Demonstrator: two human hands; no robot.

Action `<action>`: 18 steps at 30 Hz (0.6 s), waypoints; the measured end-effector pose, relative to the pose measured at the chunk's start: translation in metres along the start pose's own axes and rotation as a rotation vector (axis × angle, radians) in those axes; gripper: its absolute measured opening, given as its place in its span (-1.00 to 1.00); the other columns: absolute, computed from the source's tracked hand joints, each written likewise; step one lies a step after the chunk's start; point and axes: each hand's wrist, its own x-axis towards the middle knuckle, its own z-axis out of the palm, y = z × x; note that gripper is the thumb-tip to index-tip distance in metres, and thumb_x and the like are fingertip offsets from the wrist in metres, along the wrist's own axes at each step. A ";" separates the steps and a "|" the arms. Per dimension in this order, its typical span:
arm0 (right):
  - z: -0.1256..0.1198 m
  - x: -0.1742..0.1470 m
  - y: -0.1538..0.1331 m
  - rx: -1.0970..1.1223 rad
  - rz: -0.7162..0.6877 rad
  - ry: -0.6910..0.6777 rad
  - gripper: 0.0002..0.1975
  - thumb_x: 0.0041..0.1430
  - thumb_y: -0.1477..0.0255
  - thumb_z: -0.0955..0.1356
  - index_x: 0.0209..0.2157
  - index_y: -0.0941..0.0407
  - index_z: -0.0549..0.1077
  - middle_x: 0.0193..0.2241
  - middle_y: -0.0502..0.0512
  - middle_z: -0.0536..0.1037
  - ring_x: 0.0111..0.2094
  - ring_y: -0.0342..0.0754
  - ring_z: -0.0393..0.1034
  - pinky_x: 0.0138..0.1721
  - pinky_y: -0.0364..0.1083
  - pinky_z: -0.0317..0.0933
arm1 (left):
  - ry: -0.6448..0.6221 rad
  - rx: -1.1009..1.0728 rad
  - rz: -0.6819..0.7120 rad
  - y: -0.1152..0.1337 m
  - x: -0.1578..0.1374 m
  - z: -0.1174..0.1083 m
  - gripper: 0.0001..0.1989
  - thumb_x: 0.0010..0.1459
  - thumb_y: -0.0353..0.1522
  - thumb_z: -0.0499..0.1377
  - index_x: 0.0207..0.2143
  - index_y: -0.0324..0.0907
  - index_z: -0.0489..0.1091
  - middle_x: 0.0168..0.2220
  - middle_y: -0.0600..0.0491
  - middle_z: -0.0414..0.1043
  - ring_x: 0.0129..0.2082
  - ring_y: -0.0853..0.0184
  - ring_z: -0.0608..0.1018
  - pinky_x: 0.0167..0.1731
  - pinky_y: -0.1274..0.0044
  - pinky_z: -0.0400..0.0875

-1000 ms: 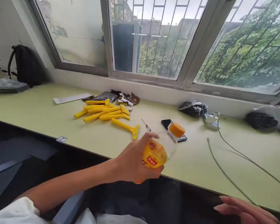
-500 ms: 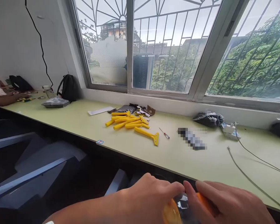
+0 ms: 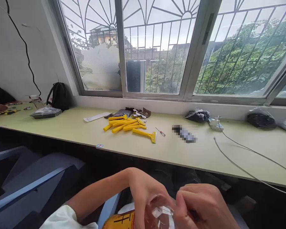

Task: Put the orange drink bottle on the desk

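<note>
We grip the bottle (image 3: 143,219) lying crosswise: left hand (image 3: 145,197) clasps its body, right hand (image 3: 202,206) closes over its right end.

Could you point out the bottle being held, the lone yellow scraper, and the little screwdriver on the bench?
bottle (image 3: 120,221): head view, on its yellow label.
yellow scraper (image 3: 144,134): head view, middle of its handle.
screwdriver (image 3: 160,132): head view, on its shaft.

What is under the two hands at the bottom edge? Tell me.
A clear bottle with a yellow label, gripped by the left hand and right hand. Its cap end is covered by the right hand's fingers.
</note>
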 end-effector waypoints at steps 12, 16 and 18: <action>-0.014 0.023 0.029 -0.384 0.423 0.041 -0.45 0.34 0.26 0.24 -0.72 0.15 0.33 -0.80 -0.08 0.24 -0.66 -0.30 -0.23 -0.48 -0.17 -0.31 | 1.325 0.991 -0.235 0.052 0.000 0.060 -0.29 -0.05 -0.13 0.40 0.13 -0.22 0.38 -0.16 -0.13 0.59 -0.17 0.01 0.60 -0.10 0.14 0.49; -0.030 0.023 0.025 -0.160 0.368 -0.106 -0.41 0.38 0.30 0.17 -0.73 0.16 0.35 -0.79 -0.09 0.24 -0.66 -0.33 -0.21 -0.49 -0.16 -0.24 | 1.056 0.893 -0.112 0.049 -0.003 0.071 -0.26 -0.16 -0.04 0.46 0.07 -0.10 0.45 -0.35 0.09 0.58 -0.40 0.25 0.56 -0.29 0.41 0.52; -0.040 0.027 0.017 0.012 0.036 -0.046 -0.51 0.34 0.41 0.19 -0.69 0.16 0.30 -0.75 -0.10 0.22 -0.64 -0.31 -0.13 -0.48 -0.15 -0.15 | 0.687 0.669 0.013 0.045 -0.004 0.068 -0.31 -0.20 0.08 0.45 -0.10 -0.17 0.54 -0.39 0.11 0.57 -0.43 0.30 0.57 -0.38 0.52 0.54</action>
